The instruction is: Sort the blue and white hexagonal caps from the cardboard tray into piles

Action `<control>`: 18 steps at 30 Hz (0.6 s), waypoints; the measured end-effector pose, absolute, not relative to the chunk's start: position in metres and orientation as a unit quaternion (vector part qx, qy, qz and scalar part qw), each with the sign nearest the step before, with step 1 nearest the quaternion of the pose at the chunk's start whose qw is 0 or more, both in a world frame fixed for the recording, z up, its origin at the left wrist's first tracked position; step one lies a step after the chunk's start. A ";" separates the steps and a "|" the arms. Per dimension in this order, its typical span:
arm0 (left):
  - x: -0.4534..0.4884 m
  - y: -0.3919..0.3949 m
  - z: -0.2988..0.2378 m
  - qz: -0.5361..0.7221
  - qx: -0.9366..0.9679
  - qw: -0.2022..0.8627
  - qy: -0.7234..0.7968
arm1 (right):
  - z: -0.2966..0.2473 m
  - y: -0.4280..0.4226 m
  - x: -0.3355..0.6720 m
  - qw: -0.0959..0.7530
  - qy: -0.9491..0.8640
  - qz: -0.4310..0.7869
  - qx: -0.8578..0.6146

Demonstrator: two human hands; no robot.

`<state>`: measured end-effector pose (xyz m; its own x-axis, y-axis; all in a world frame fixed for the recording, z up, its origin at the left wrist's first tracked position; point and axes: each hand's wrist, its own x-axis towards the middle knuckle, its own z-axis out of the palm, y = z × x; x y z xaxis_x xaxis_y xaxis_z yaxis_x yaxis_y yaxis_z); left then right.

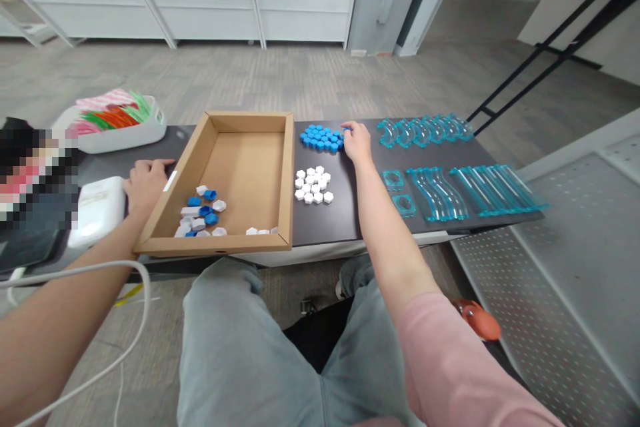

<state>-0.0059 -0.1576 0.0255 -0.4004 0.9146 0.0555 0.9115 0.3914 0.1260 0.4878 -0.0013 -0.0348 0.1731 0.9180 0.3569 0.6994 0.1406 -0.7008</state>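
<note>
My right hand [357, 141] reaches to the far side of the dark table [345, 213], its fingers curled and touching the right edge of a cluster of blue hexagon pieces [321, 137]. A cluster of white hexagon pieces [313, 185] lies just nearer to me. My left hand [145, 183] rests with fingers curled against the left wall of a shallow cardboard box [235, 173]. Inside the box, at its near left corner, lie several mixed blue and white hexagon pieces [203, 212].
Clear teal curved track pieces [425, 130] and straight ones [493, 190] fill the table's right side, with two square teal frames [399, 190]. A white tub of coloured strips [115, 121] and a white device [97, 210] stand at the left. A perforated metal panel [560, 267] lies right.
</note>
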 end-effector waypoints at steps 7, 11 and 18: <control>-0.008 -0.157 0.025 0.068 0.549 0.021 0.832 | -0.030 -0.002 0.484 0.400 -0.634 0.148 -0.644; -0.007 -0.158 0.025 0.067 0.551 0.027 0.832 | -0.028 -0.003 0.486 0.444 -0.599 0.157 -0.647; -0.005 -0.160 0.029 0.080 0.557 0.048 0.825 | -0.010 -0.021 0.462 0.474 -0.664 0.102 -0.569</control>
<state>-0.0052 -0.1605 0.0291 -0.3749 0.9270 0.0103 0.9118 0.3667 0.1847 0.4624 -0.0214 -0.0099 0.0980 0.8523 0.5138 0.6592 0.3312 -0.6751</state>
